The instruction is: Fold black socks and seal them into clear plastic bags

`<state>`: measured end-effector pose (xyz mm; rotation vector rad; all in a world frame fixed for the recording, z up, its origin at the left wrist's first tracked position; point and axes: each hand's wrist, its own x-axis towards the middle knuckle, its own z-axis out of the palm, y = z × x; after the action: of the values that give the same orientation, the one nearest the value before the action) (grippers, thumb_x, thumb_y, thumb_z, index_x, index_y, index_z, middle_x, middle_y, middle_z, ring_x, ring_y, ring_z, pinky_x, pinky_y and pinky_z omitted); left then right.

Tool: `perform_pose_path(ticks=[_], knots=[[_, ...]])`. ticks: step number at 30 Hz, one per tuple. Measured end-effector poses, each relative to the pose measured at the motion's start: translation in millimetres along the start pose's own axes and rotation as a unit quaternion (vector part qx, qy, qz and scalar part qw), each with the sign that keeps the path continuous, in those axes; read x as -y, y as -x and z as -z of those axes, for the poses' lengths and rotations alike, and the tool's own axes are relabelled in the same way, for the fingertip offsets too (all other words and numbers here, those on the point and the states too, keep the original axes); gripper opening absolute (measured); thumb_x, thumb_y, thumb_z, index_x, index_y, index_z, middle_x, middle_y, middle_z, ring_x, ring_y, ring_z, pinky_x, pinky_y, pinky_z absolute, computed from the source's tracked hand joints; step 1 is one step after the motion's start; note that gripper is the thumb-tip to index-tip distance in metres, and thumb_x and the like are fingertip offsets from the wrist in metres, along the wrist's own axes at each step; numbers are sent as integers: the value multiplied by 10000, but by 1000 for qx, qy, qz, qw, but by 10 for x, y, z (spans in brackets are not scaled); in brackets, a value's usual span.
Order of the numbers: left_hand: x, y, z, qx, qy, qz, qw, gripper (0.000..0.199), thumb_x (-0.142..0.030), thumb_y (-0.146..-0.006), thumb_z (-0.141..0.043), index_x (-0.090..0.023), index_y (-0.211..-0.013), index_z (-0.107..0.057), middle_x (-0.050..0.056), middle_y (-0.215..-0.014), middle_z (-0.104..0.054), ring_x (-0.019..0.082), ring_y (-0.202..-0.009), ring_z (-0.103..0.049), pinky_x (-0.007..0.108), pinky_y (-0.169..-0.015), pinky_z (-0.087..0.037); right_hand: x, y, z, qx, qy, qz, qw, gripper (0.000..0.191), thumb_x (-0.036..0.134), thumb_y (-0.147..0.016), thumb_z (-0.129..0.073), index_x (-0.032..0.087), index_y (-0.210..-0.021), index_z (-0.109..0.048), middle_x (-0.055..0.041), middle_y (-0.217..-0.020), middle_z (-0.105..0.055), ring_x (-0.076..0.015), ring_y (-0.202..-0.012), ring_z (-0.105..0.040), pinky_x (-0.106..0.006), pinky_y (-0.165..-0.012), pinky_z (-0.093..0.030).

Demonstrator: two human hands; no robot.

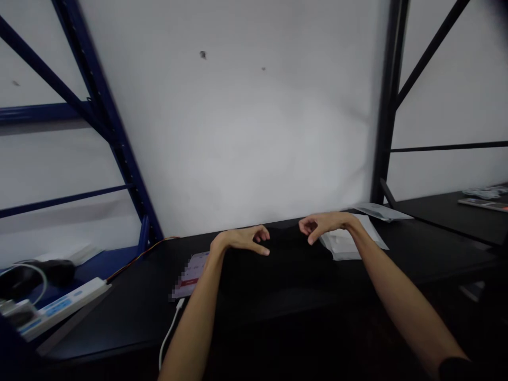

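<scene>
Both my hands hover at the middle of the black table (130, 301), wrists bent and fingertips facing each other. My left hand (244, 239) has its thumb apart from its curled fingers, with nothing visible between them. Across a gap, my right hand (322, 224) is held much the same way, fingers curled and thumb apart, in front of some white plastic bags (349, 244). Between and below the hands lies a very dark area, perhaps black cloth, too dark to make out. Beside my left forearm lies a phone or tablet (192, 275) with a lit, partly blurred screen.
A white cable (170, 330) runs from the lit device toward me. At left are a white power strip (65, 307) and a dark object (55, 271). Blue rack posts (115, 127) and a black post (387, 106) stand before the white wall (254, 121). Another flat bag (381, 211) lies at the back right.
</scene>
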<state>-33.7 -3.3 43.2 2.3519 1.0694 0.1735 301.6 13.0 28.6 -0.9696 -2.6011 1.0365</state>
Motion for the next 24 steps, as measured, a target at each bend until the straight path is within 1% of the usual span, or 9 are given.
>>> perform_pose_path(ticks=[2,3,6,9,12,14,17,21,24], knots=[[-5,57,11,51,-19,44,998,673,-493,-556,-905,-264,-1140,-659,43,-1154,-642,233,-1046,-594,322,-859,-510,30,5,-43,76,-2,-33,997,458,548,-651,-878,215,-892,-675,30,-772,-596,-134,-716,-503,-267,-639,-376],[-3,74,9,67,-37,64,995,705,-492,-509,-924,-272,-1122,-655,37,-1145,-634,235,-1028,-595,322,-832,-516,21,-8,-68,98,6,-63,993,473,549,-620,-894,216,-885,-690,29,-765,-603,-137,-709,-513,-266,-630,-380],[8,75,-20,74,-98,109,986,688,-490,-453,-937,-280,-1051,-667,32,-1119,-619,248,-991,-604,340,-803,-518,-62,-70,-128,105,25,-142,984,491,550,-534,-927,218,-823,-710,25,-747,-623,-148,-700,-547,-270,-620,-406],[35,26,-51,84,-112,142,980,565,-461,-499,-914,-269,-977,-682,23,-1044,-644,238,-920,-617,348,-783,-509,-160,-104,-144,101,23,-161,981,469,530,-527,-929,217,-801,-712,21,-743,-640,-155,-704,-569,-269,-618,-419],[100,-10,-36,103,-78,148,981,410,-412,-600,-845,-261,-946,-686,4,-956,-672,206,-856,-614,318,-751,-491,-220,-76,-114,105,6,-132,986,427,545,-620,-877,205,-827,-723,18,-727,-640,-145,-692,-567,-263,-620,-416],[152,-2,2,111,-44,140,983,322,-376,-652,-782,-248,-932,-685,-4,-918,-676,185,-827,-603,292,-735,-473,-232,-31,-72,84,-7,-100,991,416,546,-683,-837,193,-870,-719,15,-750,-637,-132,-688,-548,-256,-622,-406],[206,59,79,104,-11,124,987,273,-331,-668,-721,-228,-916,-671,-10,-879,-664,162,-788,-570,263,-712,-435,-224,46,6,7,-5,-56,998,376,518,-781,-769,182,-925,-677,16,-775,-591,-116,-681,-484,-251,-616,-373],[252,174,188,57,-8,98,994,270,-346,-697,-681,-229,-940,-663,-8,-884,-654,158,-786,-538,247,-703,-395,-248,103,88,-78,19,-17,997,316,490,-877,-668,186,-953,-631,-1,-828,-569,-133,-727,-455,-263,-643,-360],[335,215,266,-8,-13,90,996,303,-442,-737,-665,-224,-945,-675,-1,-871,-648,165,-800,-531,246,-713,-383,-344,69,114,-120,37,-27,992,317,491,-895,-636,187,-984,-615,-18,-857,-582,-151,-754,-476,-269,-664,-382]])
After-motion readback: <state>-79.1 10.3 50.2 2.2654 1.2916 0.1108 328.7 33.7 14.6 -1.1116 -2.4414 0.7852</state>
